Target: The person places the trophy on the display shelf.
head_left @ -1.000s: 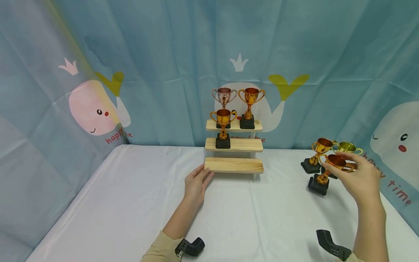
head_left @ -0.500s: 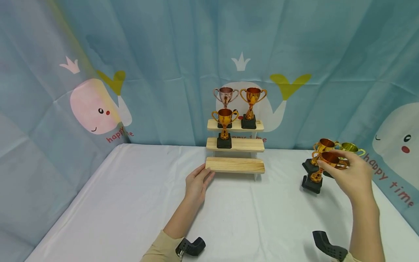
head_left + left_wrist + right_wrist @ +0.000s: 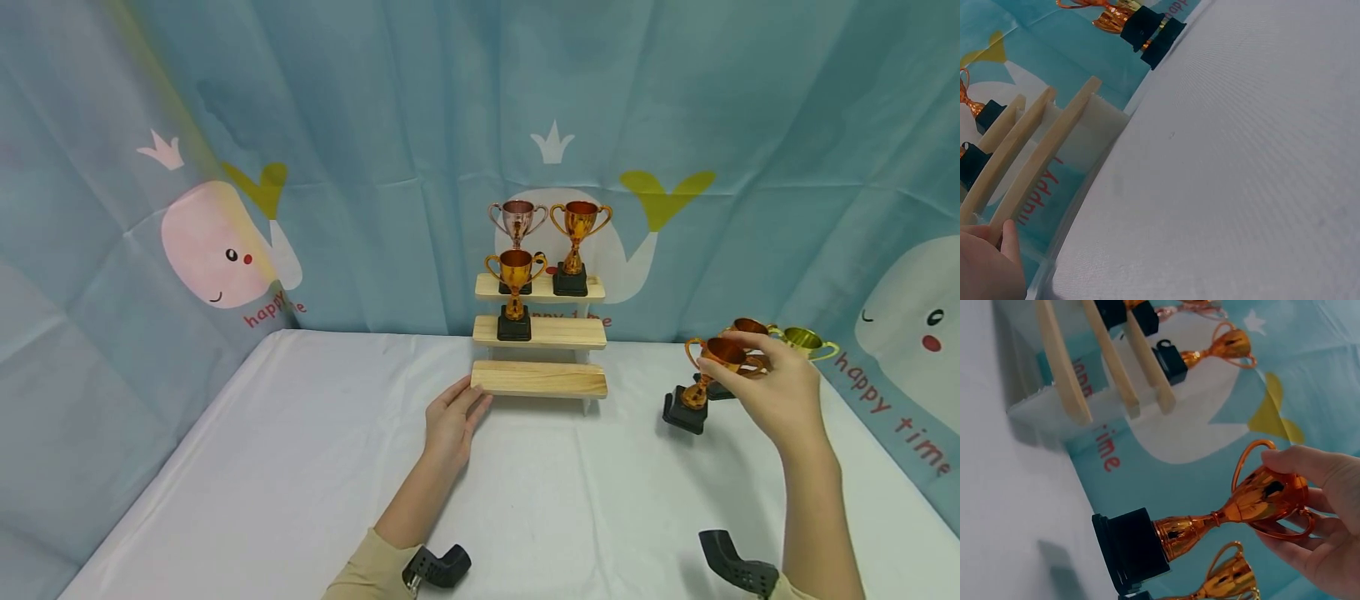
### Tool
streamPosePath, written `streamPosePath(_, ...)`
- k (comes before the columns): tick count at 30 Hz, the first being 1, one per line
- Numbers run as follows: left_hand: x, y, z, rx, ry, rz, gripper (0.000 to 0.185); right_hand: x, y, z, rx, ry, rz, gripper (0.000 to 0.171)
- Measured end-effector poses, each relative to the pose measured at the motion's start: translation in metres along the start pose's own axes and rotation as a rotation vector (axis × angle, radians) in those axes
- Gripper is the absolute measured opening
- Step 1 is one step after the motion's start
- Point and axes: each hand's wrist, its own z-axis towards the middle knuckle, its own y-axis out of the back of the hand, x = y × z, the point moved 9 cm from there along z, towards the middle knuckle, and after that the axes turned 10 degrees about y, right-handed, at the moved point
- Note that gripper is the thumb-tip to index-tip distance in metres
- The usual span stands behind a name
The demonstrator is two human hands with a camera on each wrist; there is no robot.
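My right hand (image 3: 783,387) grips a bronze-coloured trophy cup (image 3: 1266,494) by its bowl, thumb on one side and fingers on the other. Its black square base (image 3: 685,410) is tilted and hangs over the white cloth. With thumb and fingers, my left hand (image 3: 448,421) holds the left end of the bottom step of a three-step wooden display stand (image 3: 538,379). On the top step stand a rose-coloured trophy (image 3: 517,215) and a gold-orange trophy (image 3: 577,229). Another gold-orange trophy (image 3: 514,283) stands at the left of the middle step.
Behind the right hand, partly hidden, stand an orange trophy (image 3: 750,326) and a yellow-gold trophy (image 3: 802,340). A blue curtain (image 3: 375,167) with whale prints hangs behind the white-covered table (image 3: 262,483).
My right hand has moved left with the trophy, away from the two standing behind it. The left hand stays at the stand.
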Motion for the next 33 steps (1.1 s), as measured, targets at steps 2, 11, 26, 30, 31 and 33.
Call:
streamPosePath(2,0.0,0.0,0.0,0.004,-0.002,0.005,0.048,0.005,-0.002,0.001,-0.004,0.016,0.016,0.058)
streamPosePath(11,0.0,0.0,0.0,0.004,0.001,-0.003,0.049,0.027,-0.006,0.011,0.004,0.072,0.011,0.057)
streamPosePath(26,0.0,0.0,0.001,-0.001,0.003,0.005,0.049,0.059,-0.018,0.026,0.025,0.174,0.001,0.056)
streamPosePath(30,0.001,0.0,0.002,-0.001,0.001,0.008,0.049,0.067,-0.02,0.03,0.032,0.187,0.011,0.055)
streamPosePath(31,0.0,0.0,0.001,-0.002,0.001,0.009,0.049,0.069,-0.021,0.031,0.034,0.19,0.014,0.056)
streamPosePath(33,0.0,0.0,0.001,0.0,0.0,0.007,0.049,0.072,-0.022,0.033,0.038,0.196,0.022,0.055)
